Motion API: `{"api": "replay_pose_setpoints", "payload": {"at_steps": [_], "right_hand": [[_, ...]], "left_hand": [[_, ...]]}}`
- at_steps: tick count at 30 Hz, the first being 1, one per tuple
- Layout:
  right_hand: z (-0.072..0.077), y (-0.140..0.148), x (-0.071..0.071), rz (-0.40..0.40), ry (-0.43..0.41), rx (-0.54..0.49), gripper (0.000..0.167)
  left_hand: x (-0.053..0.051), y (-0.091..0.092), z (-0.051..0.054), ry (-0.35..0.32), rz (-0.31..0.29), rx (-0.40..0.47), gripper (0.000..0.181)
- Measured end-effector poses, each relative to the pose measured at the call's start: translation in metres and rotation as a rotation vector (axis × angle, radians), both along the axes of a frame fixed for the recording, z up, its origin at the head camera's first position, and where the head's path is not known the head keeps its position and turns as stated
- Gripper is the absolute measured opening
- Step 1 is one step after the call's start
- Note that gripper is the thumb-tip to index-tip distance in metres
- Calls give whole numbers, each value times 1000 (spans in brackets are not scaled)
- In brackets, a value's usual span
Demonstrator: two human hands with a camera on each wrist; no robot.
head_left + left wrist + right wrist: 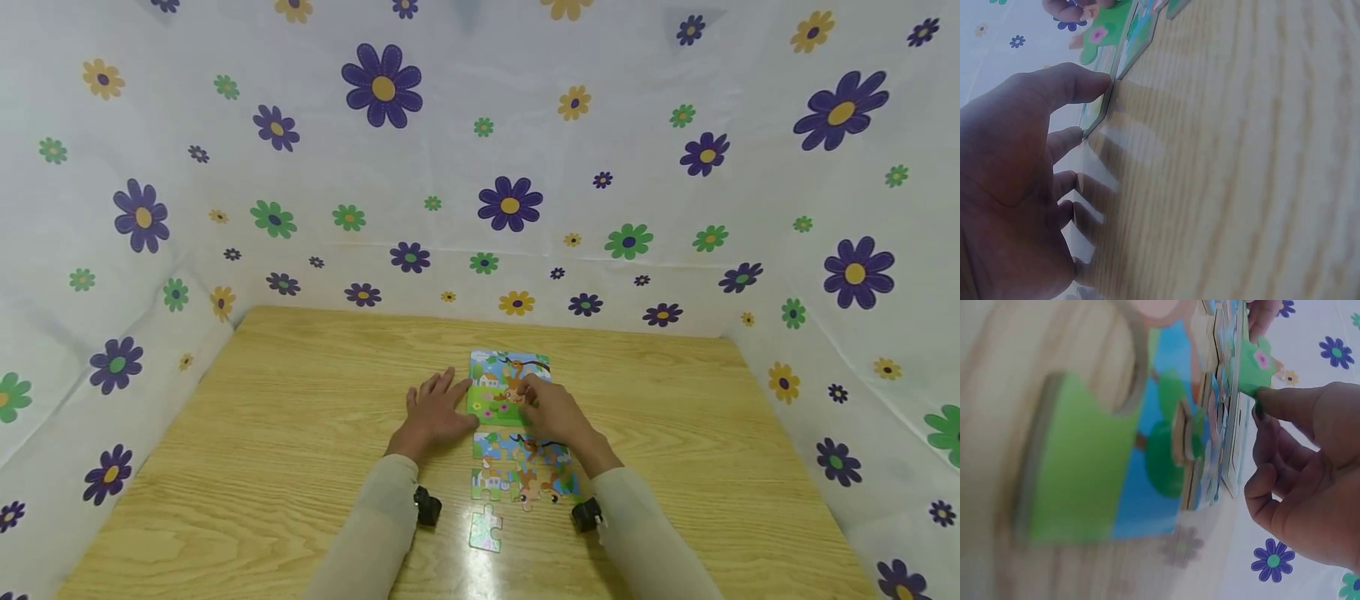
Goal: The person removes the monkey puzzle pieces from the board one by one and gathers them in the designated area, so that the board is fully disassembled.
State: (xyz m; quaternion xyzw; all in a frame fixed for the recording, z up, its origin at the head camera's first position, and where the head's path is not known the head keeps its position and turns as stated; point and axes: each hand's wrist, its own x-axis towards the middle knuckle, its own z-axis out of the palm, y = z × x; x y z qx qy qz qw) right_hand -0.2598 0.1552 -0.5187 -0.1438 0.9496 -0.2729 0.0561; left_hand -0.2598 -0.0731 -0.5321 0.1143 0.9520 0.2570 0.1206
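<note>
A picture puzzle board with a house, a branch and flowers lies mid-table. My left hand is at its left side with fingers spread; in the left wrist view, the thumb touches the board's edge. My right hand is over the board's right part. Between thumb and fingertips it pinches a green jigsaw piece with a pink flower, held tilted off the board. Below the board lie several jigsaw pieces, some joined, showing a house and an animal's face.
A single pale green jigsaw piece lies nearest me, below the others. The wooden table is enclosed by white cloth walls printed with flowers. Black wrist cameras sit under both sleeves.
</note>
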Motion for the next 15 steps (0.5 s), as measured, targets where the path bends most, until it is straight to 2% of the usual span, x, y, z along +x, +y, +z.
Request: {"api": "replay_pose_setpoints", "payload": {"at_steps": [7, 15], "right_hand": [[4, 8, 12, -13, -6, -139, 6], [6, 20, 28, 36, -9, -188, 5]], "left_hand": [[0, 0, 0, -4, 2, 0, 71], [-2, 0, -3, 0, 2, -22, 71]]}}
